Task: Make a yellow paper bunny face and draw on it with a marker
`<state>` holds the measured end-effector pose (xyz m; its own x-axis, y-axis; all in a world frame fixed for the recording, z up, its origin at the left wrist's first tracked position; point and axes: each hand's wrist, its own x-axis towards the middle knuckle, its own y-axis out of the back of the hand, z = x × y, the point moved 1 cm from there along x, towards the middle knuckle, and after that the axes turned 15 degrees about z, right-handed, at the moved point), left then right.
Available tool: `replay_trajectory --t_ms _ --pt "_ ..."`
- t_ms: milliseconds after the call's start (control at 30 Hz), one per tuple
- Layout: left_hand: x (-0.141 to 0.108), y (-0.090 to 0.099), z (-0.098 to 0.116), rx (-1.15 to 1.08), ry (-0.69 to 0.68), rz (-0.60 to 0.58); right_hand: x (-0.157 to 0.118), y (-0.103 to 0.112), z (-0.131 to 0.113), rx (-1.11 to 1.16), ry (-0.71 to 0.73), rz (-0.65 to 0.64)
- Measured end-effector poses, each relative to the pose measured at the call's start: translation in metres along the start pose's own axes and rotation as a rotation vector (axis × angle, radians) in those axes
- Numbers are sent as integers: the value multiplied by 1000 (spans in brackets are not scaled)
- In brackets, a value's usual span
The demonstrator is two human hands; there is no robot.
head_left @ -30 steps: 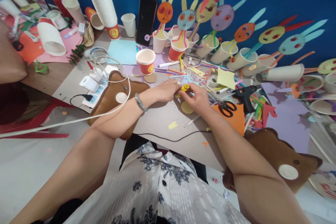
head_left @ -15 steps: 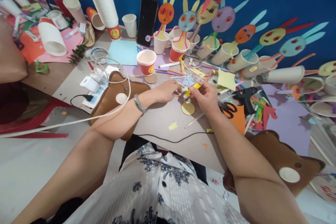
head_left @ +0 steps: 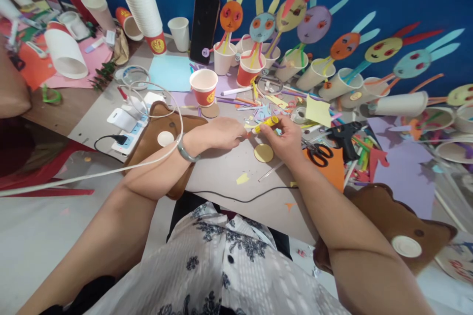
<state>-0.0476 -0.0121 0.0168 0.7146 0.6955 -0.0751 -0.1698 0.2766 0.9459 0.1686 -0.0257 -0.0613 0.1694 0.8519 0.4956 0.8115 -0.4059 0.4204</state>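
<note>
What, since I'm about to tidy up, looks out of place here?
Toward the right, a white cup lies on its side. It looks odd because the red cup holding a blue rabbit, and others in that row, stand upright.

There are seven upright, round-faced paper rabbits [head_left: 314, 24] (an eighth, yellow face [head_left: 461, 95] shows only partly), two flat brown shapes [head_left: 382, 214] with white circles, one yellow cylindrical tube [head_left: 265, 124], one black rectangular phone [head_left: 204, 28], one black glue gun [head_left: 346, 140], and one pair of black-handled scissors [head_left: 320, 154].
</note>
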Motion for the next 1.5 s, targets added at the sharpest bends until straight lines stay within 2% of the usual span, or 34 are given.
replay_trajectory --t_ms 100,267,467,667,833,1000,1133,1333,1500 --pt "-3 5 5 43 -21 -51 -1 -2 -4 -3 62 -23" --pt "-3 3 7 68 2 -58 -3 -6 -5 -19 139 -54" --pt "-4 2 9 116 -7 -87 -4 -10 -5 -49 159 -107" --pt "-4 3 10 137 -6 -83 -3 -12 -9 -85 264 -163" --pt "-4 3 10 139 -9 -93 -1 -13 -10 -87 195 -158" --pt "-4 -7 8 133 -37 -56 1 -14 -9 -68 119 -130" --pt "-5 -13 7 129 -58 -38 0 -14 -11 -76 129 -131" --pt "-6 -12 7 109 -73 -19 -2 -14 -11 -98 199 -105" --pt "-7 -12 9 107 -60 -35 -2 -15 -7 -117 176 -102"
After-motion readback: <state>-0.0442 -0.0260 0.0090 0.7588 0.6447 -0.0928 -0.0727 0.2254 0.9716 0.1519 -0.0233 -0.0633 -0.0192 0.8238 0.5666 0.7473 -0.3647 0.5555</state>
